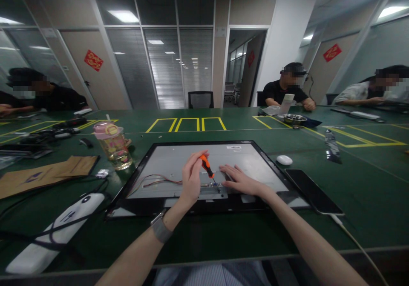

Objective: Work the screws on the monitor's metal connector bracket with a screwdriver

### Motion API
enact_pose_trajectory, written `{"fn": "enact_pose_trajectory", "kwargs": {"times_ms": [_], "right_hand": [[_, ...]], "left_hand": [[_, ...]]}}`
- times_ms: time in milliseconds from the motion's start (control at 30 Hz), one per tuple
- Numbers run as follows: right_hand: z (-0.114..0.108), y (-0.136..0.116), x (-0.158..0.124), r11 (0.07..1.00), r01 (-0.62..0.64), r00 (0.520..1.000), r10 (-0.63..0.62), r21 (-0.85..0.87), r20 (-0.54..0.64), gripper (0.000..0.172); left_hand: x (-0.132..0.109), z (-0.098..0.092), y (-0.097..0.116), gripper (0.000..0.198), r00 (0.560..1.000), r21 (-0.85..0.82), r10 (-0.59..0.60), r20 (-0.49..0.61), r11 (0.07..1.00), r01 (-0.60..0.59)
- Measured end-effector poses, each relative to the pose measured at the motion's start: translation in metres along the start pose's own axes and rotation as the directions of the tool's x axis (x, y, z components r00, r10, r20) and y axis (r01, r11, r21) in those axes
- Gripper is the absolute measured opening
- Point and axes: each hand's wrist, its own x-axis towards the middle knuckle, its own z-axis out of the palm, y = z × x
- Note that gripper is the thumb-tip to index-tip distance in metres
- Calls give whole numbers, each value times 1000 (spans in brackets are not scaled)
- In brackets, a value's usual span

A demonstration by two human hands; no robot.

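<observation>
In the head view a flat display panel with a black frame and a grey metal back lies on the green table. My left hand is closed on an orange and black screwdriver. The screwdriver leans, its shaft pointing down to a small bracket or board near the panel's front edge; whether the tip sits in a screw is too small to tell. Flat on the panel, right of the shaft, rests my right hand, fingers stretched out. Thin coloured wires run left across the metal back.
Left of the panel stand a pink-lidded bottle, a brown paper bag and a white power bank-like device with black cables. A phone on a cable and a white earbud case lie right. People sit across the table.
</observation>
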Motion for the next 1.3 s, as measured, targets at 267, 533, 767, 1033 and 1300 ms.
{"fn": "enact_pose_trajectory", "kwargs": {"times_ms": [267,533,767,1033,1300], "right_hand": [[1,1,1,1000,3,1000,-3,9,0,62],[0,0,0,1000,-4,1000,4,5,-1,63],[1,2,1,1000,0,1000,0,8,0,63],[1,2,1,1000,3,1000,-3,8,-3,60],[1,3,1,1000,4,1000,-4,13,-9,59]], "left_hand": [[0,2,-1,16,997,138,78,-23,988,-75],[0,0,3,28,999,74,44,9,996,-45],[2,1,-1,16,999,102,48,-22,994,-46],[3,1,-3,15,996,145,49,-70,989,-39],[3,2,0,22,1000,24,8,2,1000,-9]]}}
